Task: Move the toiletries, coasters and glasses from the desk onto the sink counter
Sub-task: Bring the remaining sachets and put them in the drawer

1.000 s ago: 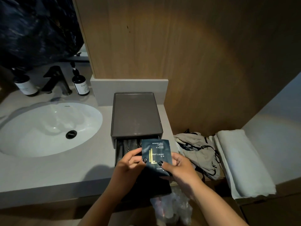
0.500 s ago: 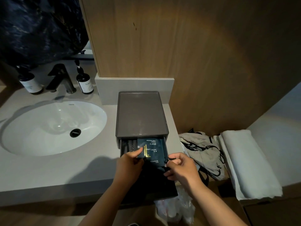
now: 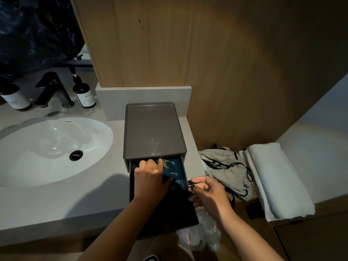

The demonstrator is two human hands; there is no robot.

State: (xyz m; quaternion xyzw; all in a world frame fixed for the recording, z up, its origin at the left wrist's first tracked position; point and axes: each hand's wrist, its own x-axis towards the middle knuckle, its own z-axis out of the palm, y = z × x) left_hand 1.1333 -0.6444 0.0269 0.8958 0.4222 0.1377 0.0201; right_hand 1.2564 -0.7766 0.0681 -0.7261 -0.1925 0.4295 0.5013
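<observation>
Two dark blue sachets with gold lettering lie flat in the open drawer of the grey box, long side running front to back. Her left hand presses them with loosely spread fingers. Her right hand, fingers curled, pinches the drawer's right edge. The box stands on the sink counter, beside the basin.

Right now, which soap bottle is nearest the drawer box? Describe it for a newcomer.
Find the white sink, then the black tap behind it. The bottle right of the tap, beside the wood panel, is it: shown whole with its pump, unlike the one cut off left of the tap.
</observation>
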